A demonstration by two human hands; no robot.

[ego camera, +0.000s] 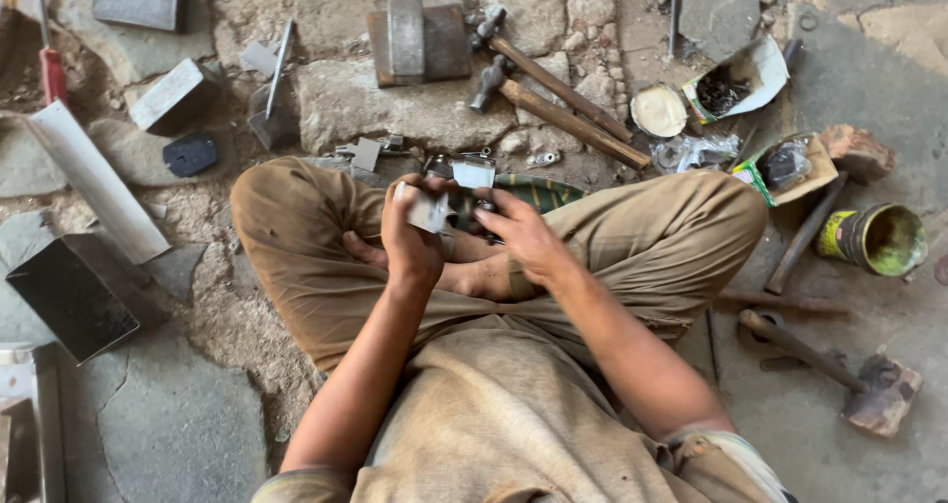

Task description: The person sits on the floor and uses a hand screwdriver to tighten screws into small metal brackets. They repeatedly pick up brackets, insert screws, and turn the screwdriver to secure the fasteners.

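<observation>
Single view from a camera worn on the person's head, facing almost straight down. It looks over the person's chest and forearms, which enter from the bottom edge, onto crossed legs in tan trousers (632, 236) at the centre of the frame. The left hand (413, 241) and right hand (521, 236) lie close to the lens, near mid-frame. The stone floor (178, 424) fills the rest of the field, with the top edge showing the ground farthest in front of the person, where two hammers (558, 103) lie. No second view is present, so nothing is shared.
</observation>
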